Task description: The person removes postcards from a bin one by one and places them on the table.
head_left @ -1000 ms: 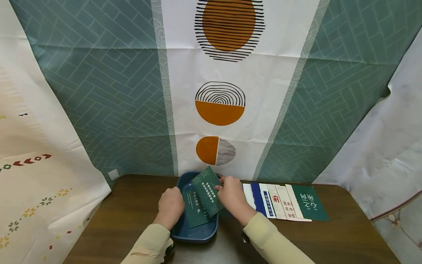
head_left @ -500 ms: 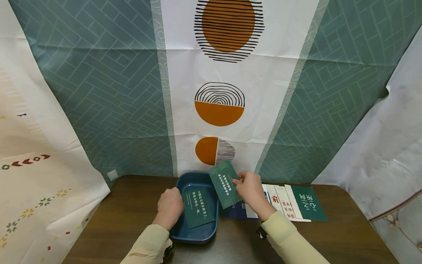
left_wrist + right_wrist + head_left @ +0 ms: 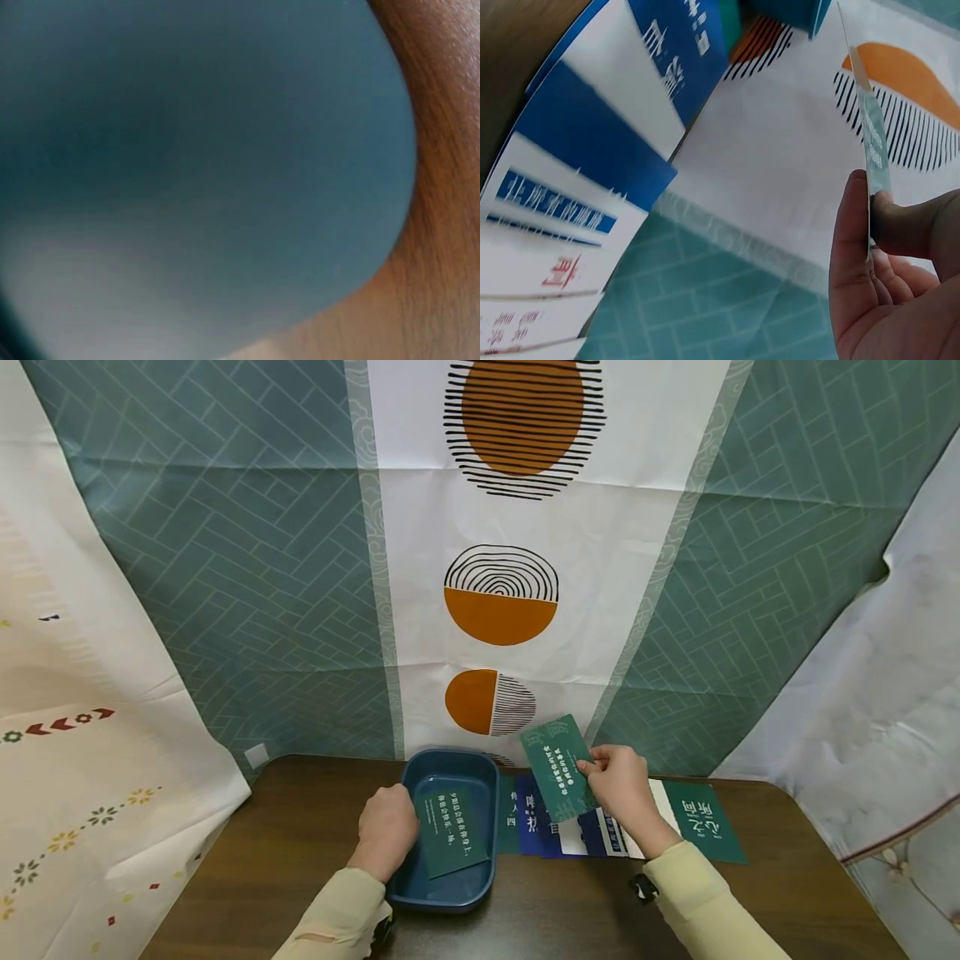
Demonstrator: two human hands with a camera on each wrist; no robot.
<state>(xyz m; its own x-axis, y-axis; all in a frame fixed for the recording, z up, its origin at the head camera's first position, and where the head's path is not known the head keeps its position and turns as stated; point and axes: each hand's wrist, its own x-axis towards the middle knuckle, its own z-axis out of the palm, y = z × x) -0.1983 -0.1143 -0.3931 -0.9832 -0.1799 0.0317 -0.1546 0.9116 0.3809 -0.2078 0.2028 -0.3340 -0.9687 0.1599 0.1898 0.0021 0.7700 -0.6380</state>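
Observation:
In the head view my left hand [image 3: 387,831] grips the left rim of a deep blue rectangular tray [image 3: 441,903]; a blurred part of the tray [image 3: 262,187] fills most of the left wrist view, where the hand itself is hidden. One dark green card [image 3: 453,835] with white writing lies flat inside the tray. My right hand [image 3: 622,785] pinches another green card [image 3: 558,768] by its right edge, above a row of cards. Seen edge-on in the right wrist view, that held card [image 3: 876,142] sits between thumb and fingers.
Overlapping cards lie right of the tray: a blue card [image 3: 531,827], several white ones and a green card [image 3: 705,822] at the right end. They rest on a dark wooden table [image 3: 540,902]. A patterned cloth [image 3: 495,510] hangs directly behind the table.
My right hand has carried the pinched green card rightward, from over the tray to over the card row. The card inside the tray is now uncovered. My left hand has stayed at the rim.

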